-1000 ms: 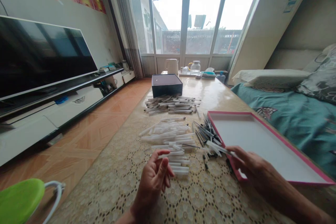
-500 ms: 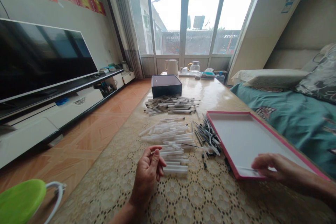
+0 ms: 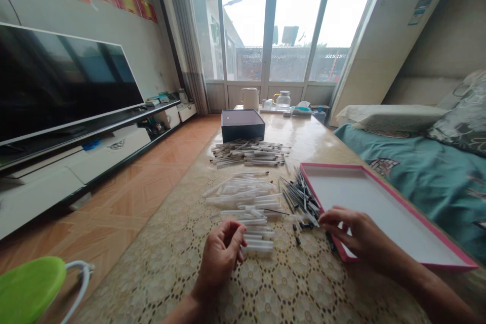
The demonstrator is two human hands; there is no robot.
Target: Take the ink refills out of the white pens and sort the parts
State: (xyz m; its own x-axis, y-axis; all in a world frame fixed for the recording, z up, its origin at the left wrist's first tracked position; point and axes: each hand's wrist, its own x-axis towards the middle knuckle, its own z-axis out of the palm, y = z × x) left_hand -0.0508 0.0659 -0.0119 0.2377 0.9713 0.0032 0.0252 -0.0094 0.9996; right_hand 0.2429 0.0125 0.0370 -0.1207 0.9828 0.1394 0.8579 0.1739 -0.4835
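My left hand (image 3: 224,249) is curled at the near end of a group of clear pen barrels (image 3: 260,245), thumb pressed to the index finger. Anything inside that pinch is too small or hidden to tell. Over the left rim of a pink-edged white tray (image 3: 383,202) reaches my right hand (image 3: 351,230), its fingers bent and a gap showing between thumb and index. Its fingertips are close to a heap of dark pen refills (image 3: 299,195) and small black pen parts (image 3: 296,235). More translucent barrels (image 3: 243,187) lie in a pile beyond my left hand.
Behind the barrels lies a pile of black-tipped pens (image 3: 248,153), in front of a dark open box (image 3: 243,126). A kettle (image 3: 249,97), a glass jug (image 3: 283,99) and a tissue pack (image 3: 302,108) stand at the far end. A green seat (image 3: 32,288) is at lower left.
My right hand has moved left from inside the tray to its left rim, near the refills. A thin pale item under it earlier is no longer visible. My left hand has shifted slightly right.
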